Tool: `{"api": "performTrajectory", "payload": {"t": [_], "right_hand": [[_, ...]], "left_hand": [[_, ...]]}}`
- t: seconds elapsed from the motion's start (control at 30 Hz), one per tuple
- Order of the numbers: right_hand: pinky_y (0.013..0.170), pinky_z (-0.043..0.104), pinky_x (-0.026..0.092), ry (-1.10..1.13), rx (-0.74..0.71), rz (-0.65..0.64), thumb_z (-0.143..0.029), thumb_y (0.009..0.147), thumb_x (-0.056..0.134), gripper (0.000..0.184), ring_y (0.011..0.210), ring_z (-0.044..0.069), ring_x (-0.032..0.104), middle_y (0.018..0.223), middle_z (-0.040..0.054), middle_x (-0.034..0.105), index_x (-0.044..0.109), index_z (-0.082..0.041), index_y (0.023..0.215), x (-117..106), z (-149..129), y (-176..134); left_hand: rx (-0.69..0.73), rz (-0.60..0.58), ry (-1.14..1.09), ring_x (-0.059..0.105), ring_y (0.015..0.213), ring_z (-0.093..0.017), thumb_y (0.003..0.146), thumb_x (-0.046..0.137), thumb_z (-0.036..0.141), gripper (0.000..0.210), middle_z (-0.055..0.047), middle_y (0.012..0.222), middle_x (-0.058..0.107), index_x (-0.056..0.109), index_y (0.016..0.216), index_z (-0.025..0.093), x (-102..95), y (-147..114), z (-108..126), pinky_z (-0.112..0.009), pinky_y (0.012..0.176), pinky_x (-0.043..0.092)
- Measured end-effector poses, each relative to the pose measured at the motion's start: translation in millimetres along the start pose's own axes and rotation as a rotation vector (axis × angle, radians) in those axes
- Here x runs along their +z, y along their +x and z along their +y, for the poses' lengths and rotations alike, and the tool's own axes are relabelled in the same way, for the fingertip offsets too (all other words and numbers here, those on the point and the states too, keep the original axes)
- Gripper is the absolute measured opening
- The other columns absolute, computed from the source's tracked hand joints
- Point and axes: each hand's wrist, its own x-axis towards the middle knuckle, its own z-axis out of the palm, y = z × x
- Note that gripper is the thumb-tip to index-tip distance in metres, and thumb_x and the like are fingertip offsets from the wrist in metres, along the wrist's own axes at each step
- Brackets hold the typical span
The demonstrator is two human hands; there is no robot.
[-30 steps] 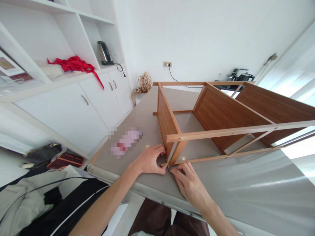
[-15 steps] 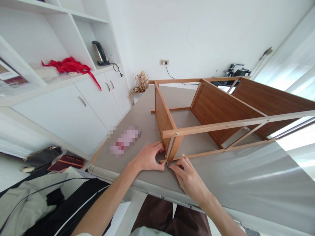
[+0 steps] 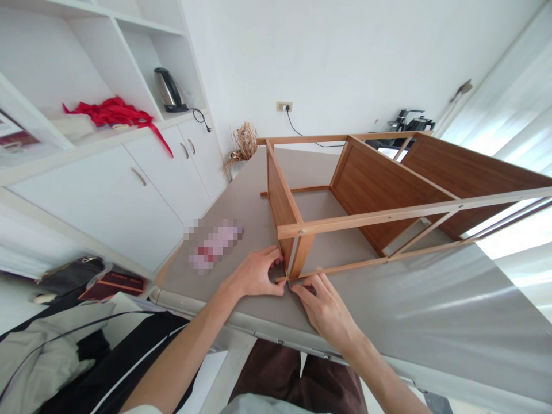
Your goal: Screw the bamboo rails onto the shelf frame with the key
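Observation:
A wooden shelf unit (image 3: 290, 201) lies on its side on the grey table (image 3: 388, 305), its brown shelf boards standing on edge. My left hand (image 3: 257, 272) is closed at the shelf's near left corner, thumb in front of the lower rail's end and fingers curled behind it. Just right of that corner, my right hand (image 3: 323, 302) is pinched close to the rail's outer side. A tiny dark piece shows at its fingertips, too small to name. Screw heads dot the upper rail (image 3: 345, 223).
A blurred pinkish item (image 3: 217, 244) lies on the table left of my hands. White cabinets (image 3: 99, 195) line the left side, with a kettle (image 3: 169, 90) and red cloth (image 3: 112, 112) above. Dried plants (image 3: 242, 144) stand at the table's far corner. Clothes (image 3: 116, 345) are piled lower left.
The whole view has shifted slightly left. Both hands keep their places at the shelf's corner, with hardly any visible change in grip.

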Motion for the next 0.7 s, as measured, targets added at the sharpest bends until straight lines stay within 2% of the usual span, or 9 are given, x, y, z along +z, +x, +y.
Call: {"api": "performTrajectory", "payload": {"t": [0.2,0.43,0.57,0.7], "right_hand": [[0.077,0.033,0.051,-0.044,-0.034,-0.012,-0.006,0.098,0.043,0.029,0.086,0.020,0.049,0.092,0.0082,0.055,0.068,-0.017,0.107,-2,0,2],[0.078,0.035,0.050,-0.131,-0.066,-0.047,-0.007,0.097,0.046,0.025,0.091,0.023,0.051,0.097,0.0098,0.058,0.066,-0.017,0.108,0,-2,1],[0.075,0.037,0.049,-0.231,-0.082,-0.062,-0.007,0.096,0.045,0.024,0.088,0.023,0.050,0.095,0.0104,0.058,0.065,-0.015,0.106,1,-10,3],[0.073,0.037,0.049,-0.223,-0.064,-0.035,-0.005,0.094,0.046,0.024,0.085,0.023,0.050,0.093,0.0100,0.057,0.065,-0.013,0.106,5,-14,3]], "left_hand": [[-0.004,-0.005,0.003,0.055,0.077,-0.019,0.063,0.071,0.029,0.035,0.000,0.087,0.057,0.047,0.088,0.024,0.9,0,-2,-0.030,0.069,0.045],[-0.007,-0.008,0.006,0.054,0.077,-0.019,0.063,0.071,0.029,0.035,0.000,0.087,0.057,0.047,0.088,0.023,0.1,0,-1,-0.030,0.069,0.045],[-0.011,-0.018,0.000,0.055,0.078,-0.018,0.064,0.071,0.029,0.035,0.000,0.088,0.058,0.048,0.089,0.023,-1.0,0,0,-0.030,0.070,0.045],[-0.018,-0.010,0.003,0.055,0.076,-0.018,0.063,0.071,0.029,0.035,0.000,0.088,0.059,0.048,0.089,0.023,0.5,1,0,-0.030,0.069,0.045]]}}
